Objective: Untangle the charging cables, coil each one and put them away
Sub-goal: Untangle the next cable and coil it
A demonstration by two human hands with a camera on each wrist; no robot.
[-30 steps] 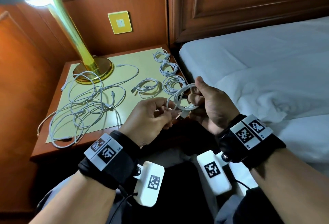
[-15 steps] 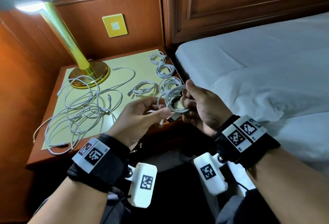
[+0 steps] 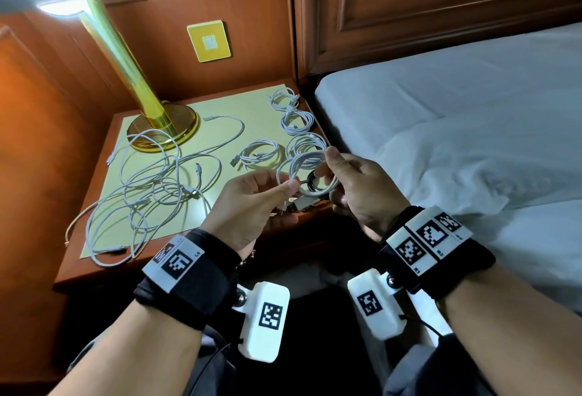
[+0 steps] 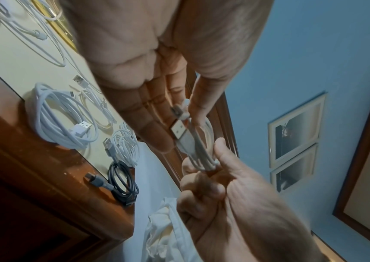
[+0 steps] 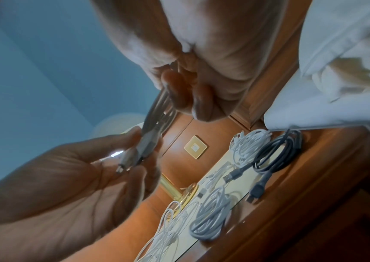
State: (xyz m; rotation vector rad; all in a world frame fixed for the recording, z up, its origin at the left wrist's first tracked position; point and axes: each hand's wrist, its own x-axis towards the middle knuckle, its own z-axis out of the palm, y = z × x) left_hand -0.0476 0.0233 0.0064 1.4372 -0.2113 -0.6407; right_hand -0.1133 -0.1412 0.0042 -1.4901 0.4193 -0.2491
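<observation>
Above the front edge of the nightstand (image 3: 94,273), both hands hold one white coiled cable (image 3: 307,175) in the air: the right hand (image 3: 359,191) pinches the loops so they cannot spring apart, and the left hand (image 3: 252,203) pinches the plug ends, probably to tuck them in. Finished coils (image 3: 296,121) lie along the bedside edge, apart from the tangled cables (image 3: 148,194) by the lamp (image 3: 163,125).

Bedroom, hotel-like: white-sheeted bed (image 3: 456,118) at right, wooden headboard (image 3: 441,2) far right, wood nightstand (image 3: 94,257) at left, brass lamp (image 3: 151,112), panelled walls.
</observation>
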